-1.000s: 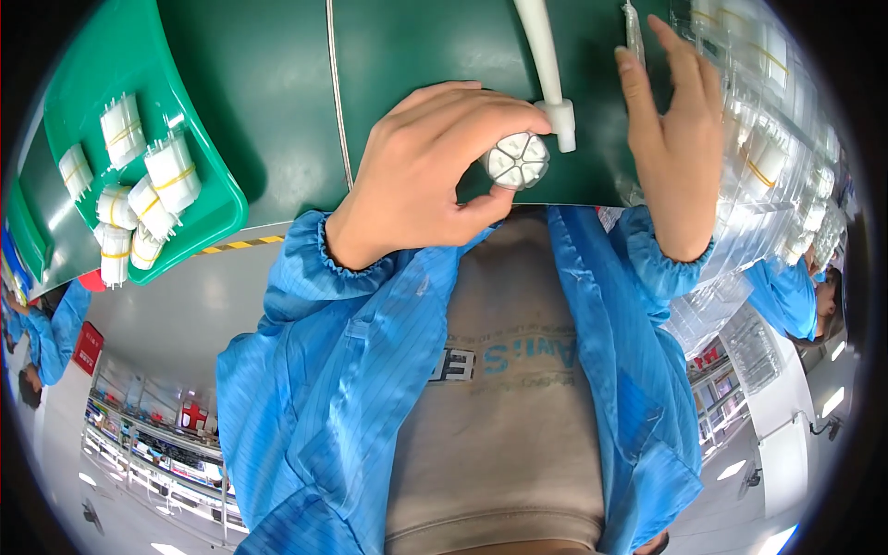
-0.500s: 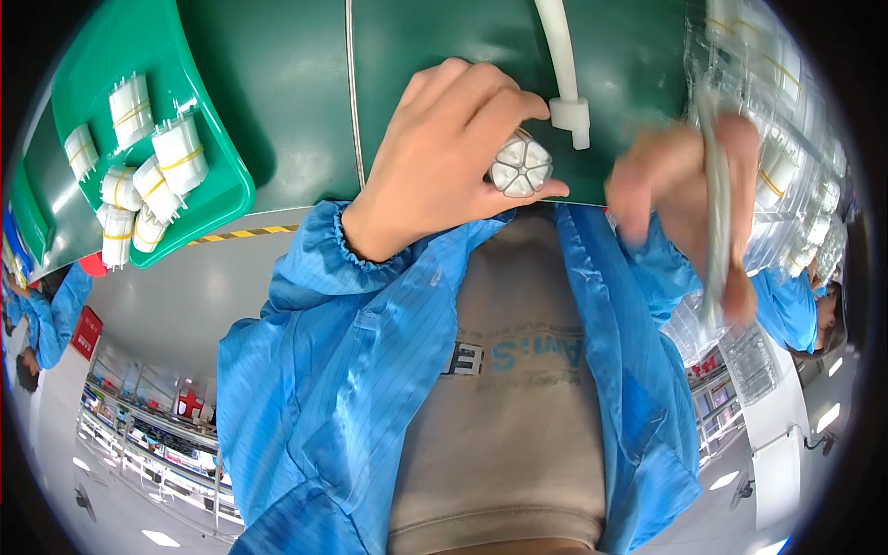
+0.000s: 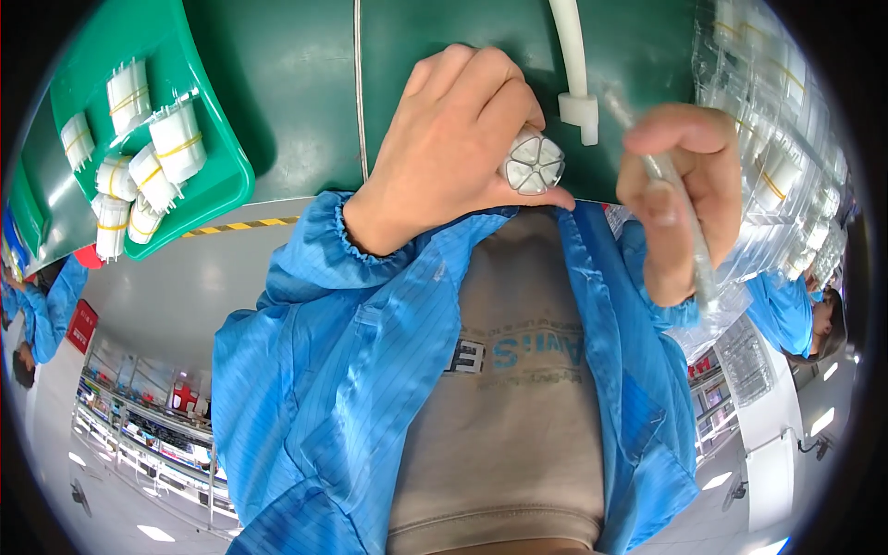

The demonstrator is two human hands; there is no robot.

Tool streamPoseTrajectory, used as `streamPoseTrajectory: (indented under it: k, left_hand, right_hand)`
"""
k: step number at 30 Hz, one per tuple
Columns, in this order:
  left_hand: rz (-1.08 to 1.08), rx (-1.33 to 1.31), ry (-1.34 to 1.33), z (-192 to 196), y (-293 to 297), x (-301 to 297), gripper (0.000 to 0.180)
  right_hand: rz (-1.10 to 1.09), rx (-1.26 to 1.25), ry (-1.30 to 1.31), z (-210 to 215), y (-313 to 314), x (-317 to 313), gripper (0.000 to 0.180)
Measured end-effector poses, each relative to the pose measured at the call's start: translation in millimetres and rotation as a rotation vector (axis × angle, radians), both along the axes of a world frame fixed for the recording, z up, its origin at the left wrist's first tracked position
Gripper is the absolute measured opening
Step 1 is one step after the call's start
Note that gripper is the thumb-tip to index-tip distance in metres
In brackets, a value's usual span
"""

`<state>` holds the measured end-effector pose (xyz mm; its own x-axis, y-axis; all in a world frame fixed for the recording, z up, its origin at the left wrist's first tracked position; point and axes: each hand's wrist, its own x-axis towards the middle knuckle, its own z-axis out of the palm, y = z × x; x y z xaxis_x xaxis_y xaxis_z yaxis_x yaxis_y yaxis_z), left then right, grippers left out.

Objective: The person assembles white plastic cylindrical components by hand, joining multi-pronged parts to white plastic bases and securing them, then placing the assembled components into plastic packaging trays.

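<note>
My left hand (image 3: 453, 153) pinches the white bundle (image 3: 533, 164) at frame centre; my right hand (image 3: 680, 199) grips a clear tube (image 3: 684, 231). Best kept steady, aligned.

The bundle of tubes (image 3: 532, 165) sits at the counter's (image 3: 305, 92) near edge. Far left of the bundle, a tray (image 3: 217, 176) holds banded bundles (image 3: 153, 171). Just right of it stands a tube fitting (image 3: 578, 106); stacked clear packets (image 3: 786, 157) lie farther right.
</note>
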<state>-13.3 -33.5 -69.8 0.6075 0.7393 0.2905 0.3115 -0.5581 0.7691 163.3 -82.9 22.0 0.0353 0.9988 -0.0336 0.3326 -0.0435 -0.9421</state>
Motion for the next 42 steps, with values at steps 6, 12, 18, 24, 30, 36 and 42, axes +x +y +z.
streamPoseTrajectory:
  k: [6, 12, 18, 24, 30, 36, 42]
  left_hand:
    - [-0.039, 0.017, -0.005, -4, 6, -10, 0.051]
    - [-0.056, 0.109, 0.058, -10, 14, -11, 0.047]
    - [-0.02, 0.104, 0.033, -10, 11, -10, 0.041]
    - [-0.015, 0.079, 0.041, -7, 9, -11, 0.038]
    - [-0.02, 0.08, 0.03, -7, 9, -13, 0.041]
    - [-0.009, 0.092, 0.04, -5, 9, -10, 0.035]
    - [-0.009, 0.116, 0.037, -7, 10, -8, 0.033]
  right_hand:
    - [0.021, 0.049, -0.009, 3, -6, 22, 0.056]
    - [0.01, 0.068, 0.032, 10, -3, 2, 0.036]
    - [0.088, 0.154, -0.143, -12, 3, 1, 0.032]
    - [0.123, 0.308, -0.331, -15, 9, -10, 0.021]
    - [0.098, -0.004, -0.242, -10, 12, -10, 0.03]
    - [-0.168, -0.283, 0.02, -10, 15, -9, 0.038]
    - [-0.332, -0.355, -0.03, -9, 13, -13, 0.038]
